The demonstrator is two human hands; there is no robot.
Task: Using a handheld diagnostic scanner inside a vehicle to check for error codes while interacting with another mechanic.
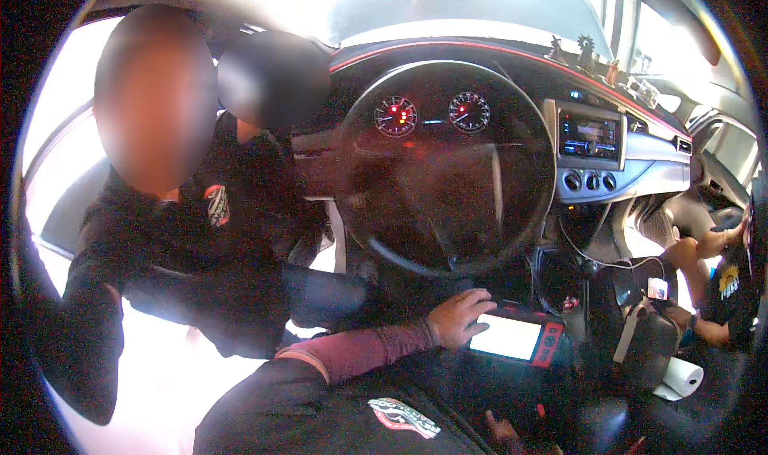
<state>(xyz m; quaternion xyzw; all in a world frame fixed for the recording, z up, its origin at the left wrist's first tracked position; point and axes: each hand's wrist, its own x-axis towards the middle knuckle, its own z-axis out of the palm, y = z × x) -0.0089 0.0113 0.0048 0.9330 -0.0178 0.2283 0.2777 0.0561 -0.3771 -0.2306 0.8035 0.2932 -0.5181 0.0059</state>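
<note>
A: Largest first?

B: Co-worker in dark clothing (pixel 180 247), left side. Next, steering wheel (pixel 440 179); lit gauges (pixel 396 116) show through it.

A: Then the tablet (pixel 516 339)?

B: Red-framed, below the wheel's lower rim, screen (pixel 506 337) facing up. Display blown out white; content unreadable. Support underneath not visible.

A: Hands?

B: Left hand (pixel 460 319) lies over the tablet's left end, fingers extended, thumb at the screen's edge. Appears to touch; whether it grips, cannot tell. Right hand (pixel 502 433), dim, near the lower picture edge, apart from the left. Open or closed: cannot tell.

A: Good technique here?

B: My judgement: steady the frame, rest no palm on the glass, touch with one fingertip, tilt against glare. Smallest item, buttons (pixel 550 341) at the right end: press them squarely, tablet braced.
</note>
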